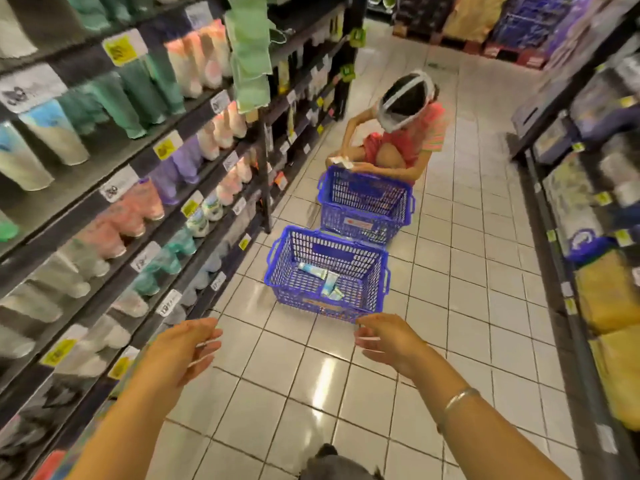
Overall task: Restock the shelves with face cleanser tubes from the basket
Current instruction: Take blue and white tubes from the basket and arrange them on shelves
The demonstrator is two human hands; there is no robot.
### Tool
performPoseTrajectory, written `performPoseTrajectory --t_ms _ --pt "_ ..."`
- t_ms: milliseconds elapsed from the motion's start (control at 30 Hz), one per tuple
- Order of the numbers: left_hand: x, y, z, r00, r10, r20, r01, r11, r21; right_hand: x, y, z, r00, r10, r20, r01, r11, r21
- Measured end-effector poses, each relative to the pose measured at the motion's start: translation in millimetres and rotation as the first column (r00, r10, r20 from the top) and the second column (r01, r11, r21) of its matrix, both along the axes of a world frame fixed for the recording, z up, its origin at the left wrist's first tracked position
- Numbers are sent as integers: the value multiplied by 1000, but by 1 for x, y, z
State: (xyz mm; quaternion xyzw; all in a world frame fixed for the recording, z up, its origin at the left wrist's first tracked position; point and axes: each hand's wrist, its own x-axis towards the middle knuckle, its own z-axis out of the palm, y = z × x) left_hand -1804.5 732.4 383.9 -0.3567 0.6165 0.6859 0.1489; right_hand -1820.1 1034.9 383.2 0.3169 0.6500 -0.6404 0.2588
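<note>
While both hands hang empty over the tiled floor (311, 393), the step in hand looks like the reach back to the basket for more stock; left hand (180, 348) has fingers loosely spread, holding nothing; right hand (384, 337) likewise relaxed and empty, just short of the near rim of the blue basket (277, 271); basket sits on the floor beside the shelves (114, 188); a few face cleanser tubes (329, 282) lie flat on its bottom, so the job seems near its end but not done; next move likely calls for bending down, reaching past the rim, closing fingers round one tube, then turning left to a shelf row; a second basket (367, 202) stands behind, with another person (405, 140) crouched at it.
</note>
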Motion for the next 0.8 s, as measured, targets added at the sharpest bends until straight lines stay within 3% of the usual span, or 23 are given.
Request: performPoseTrajectory --t_ms 267,533,700,800 --pt "-127 55 -41 995 -92 49 91 996 18 -91 66 -36 935 -282 217 316 938 -140" --pt "-290 109 -91 946 -266 187 268 963 12 -214 88 -83 834 -471 288 507 860 -63" --pt "-369 133 -132 878 -406 254 409 911 41 -286 93 -120 798 -485 357 515 857 14" --pt "-416 143 -166 840 -434 326 458 889 3 -330 95 -148 728 -556 401 595 803 32"
